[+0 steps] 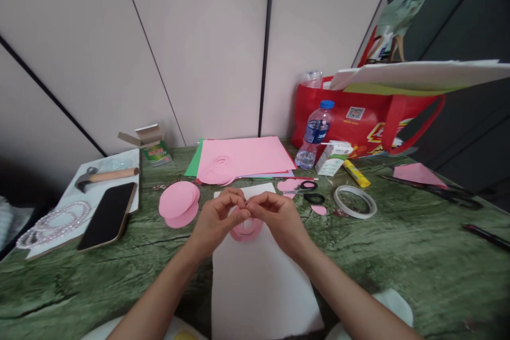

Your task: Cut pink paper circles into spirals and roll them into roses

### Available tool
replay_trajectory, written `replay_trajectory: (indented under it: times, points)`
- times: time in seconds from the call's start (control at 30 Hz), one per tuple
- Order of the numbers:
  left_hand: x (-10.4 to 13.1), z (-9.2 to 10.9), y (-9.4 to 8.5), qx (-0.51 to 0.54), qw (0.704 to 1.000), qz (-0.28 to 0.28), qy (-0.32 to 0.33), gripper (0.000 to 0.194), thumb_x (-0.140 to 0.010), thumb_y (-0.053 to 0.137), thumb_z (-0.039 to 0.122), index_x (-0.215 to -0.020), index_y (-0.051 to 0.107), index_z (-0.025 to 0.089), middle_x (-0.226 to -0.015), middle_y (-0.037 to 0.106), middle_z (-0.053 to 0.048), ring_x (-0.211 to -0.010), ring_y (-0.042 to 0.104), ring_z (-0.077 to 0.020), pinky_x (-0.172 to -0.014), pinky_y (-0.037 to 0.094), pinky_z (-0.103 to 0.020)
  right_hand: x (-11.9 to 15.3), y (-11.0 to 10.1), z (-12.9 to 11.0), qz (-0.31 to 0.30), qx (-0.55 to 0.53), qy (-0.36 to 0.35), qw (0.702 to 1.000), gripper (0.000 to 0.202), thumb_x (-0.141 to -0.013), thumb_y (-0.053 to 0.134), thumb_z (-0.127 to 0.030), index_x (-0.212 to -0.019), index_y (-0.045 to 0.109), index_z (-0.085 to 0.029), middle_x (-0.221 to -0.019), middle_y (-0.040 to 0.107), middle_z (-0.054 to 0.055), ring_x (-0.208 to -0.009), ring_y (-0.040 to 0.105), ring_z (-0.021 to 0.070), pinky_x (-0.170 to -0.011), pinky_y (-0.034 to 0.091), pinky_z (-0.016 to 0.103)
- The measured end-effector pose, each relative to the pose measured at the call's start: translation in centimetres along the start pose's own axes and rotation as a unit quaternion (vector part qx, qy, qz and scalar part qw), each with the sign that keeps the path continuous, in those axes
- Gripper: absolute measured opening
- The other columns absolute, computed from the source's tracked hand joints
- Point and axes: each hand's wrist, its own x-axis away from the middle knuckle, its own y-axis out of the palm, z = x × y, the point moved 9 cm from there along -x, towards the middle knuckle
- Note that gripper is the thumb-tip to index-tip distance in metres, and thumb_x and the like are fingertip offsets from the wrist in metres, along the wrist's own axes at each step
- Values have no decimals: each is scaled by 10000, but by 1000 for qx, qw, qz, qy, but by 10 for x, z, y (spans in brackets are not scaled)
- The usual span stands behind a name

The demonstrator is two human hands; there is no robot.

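Meeting at the fingertips, the left hand [217, 219] and right hand [281, 219] are each closed in a pinch, apparently on the upper edge of the curled pink paper [246, 236], which shows just below them over the white sheet [263, 287], between pink discs [177, 201] and black-handled scissors [314, 198].

Single head-worn view, directed forward and down; bare left hand [217, 219] and bare right hand [282, 219] are framed near, centrally, over green, dark-veined worktop [378, 260]; pale panelled wall [211, 53] is faced beyond.
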Motion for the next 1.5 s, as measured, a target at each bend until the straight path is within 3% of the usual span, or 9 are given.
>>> replay_trajectory:
  times: [0.27, 0.43, 0.57, 0.67, 0.8, 1.03, 1.2, 1.33, 1.5]
  points:
    - [2, 16, -3, -139, 986, 34, 82, 110, -787, 579, 262, -724, 542, 180, -907, 485, -45, -947, 464, -194, -846, 360, -319, 2, -2, -2, 28, 13, -6, 999, 113, -633, 734, -261, -641, 671, -167, -646, 662, 5, -602, 570, 118, -564, 437, 238]
    - [4, 14, 7, -64, 996, -29, 59, 158, -798, 561, 307, -718, 518, 177, -945, 441, -49, -905, 468, -189, -762, 409, -299, 2, 9, 13, -28, -82, 59, 994, 119, -602, 763, -236, -612, 671, -163, -647, 666, -11, -585, 571, 92, -584, 438, 227]
    - [6, 8, 12, 15, 998, -59, 33, 162, -803, 559, 306, -716, 531, 173, -983, 430, -48, -943, 461, -188, -789, 416, -293, 4, 14, 19, -48, -153, 101, 982, 143, -591, 775, -241, -583, 661, -155, -657, 664, -18, -611, 596, 90, -647, 472, 238]
    - [3, 1, 5, 107, 994, -34, 16, 156, -813, 550, 315, -740, 555, 177, -998, 453, -40, -951, 476, -181, -831, 416, -308, 4, 12, 19, -43, -168, 112, 978, 161, -598, 776, -243, -568, 649, -150, -653, 670, -13, -611, 602, 84, -679, 482, 234]
    - [-2, -5, -12, 150, 987, 48, 17, 106, -756, 629, 290, -781, 619, 188, -935, 516, -30, -954, 493, -186, -894, 395, -346, 3, 11, 17, -52, -145, 99, 983, 156, -631, 758, -266, -619, 656, -150, -709, 691, 20, -653, 613, 98, -705, 484, 245]
    - [-2, -9, -20, 79, 994, 79, 10, 60, -688, 687, 209, -645, 681, 168, -881, 525, -30, -864, 504, -149, -787, 412, -272, 4, 12, 4, -48, -50, 31, 997, 161, -682, 710, -309, -732, 662, -163, -667, 670, 10, -609, 614, 116, -626, 487, 262]
    - [-2, -9, -20, 68, 995, 77, 2, 59, -645, 717, 198, -612, 676, 171, -877, 510, -33, -864, 506, -162, -723, 423, -275, 5, 11, -4, -38, -1, 13, 999, 175, -623, 745, -290, -698, 639, -172, -640, 658, -1, -599, 597, 118, -604, 471, 258]
    - [-3, 6, -21, -29, 996, 58, 52, 48, -646, 719, 205, -623, 683, 184, -831, 533, -40, -866, 515, -185, -776, 402, -325, 4, 10, -2, -43, 25, 29, 998, 205, -597, 754, -312, -670, 624, -173, -642, 648, -1, -594, 592, 119, -599, 466, 263]
    - [-2, 21, -18, -168, 978, 43, 114, 41, -672, 703, 203, -636, 683, 203, -823, 546, -43, -875, 512, -201, -806, 385, -357, 3, 7, 6, -60, 62, 63, 994, 257, -564, 765, -336, -668, 611, -159, -656, 636, 3, -580, 578, 117, -567, 453, 258]
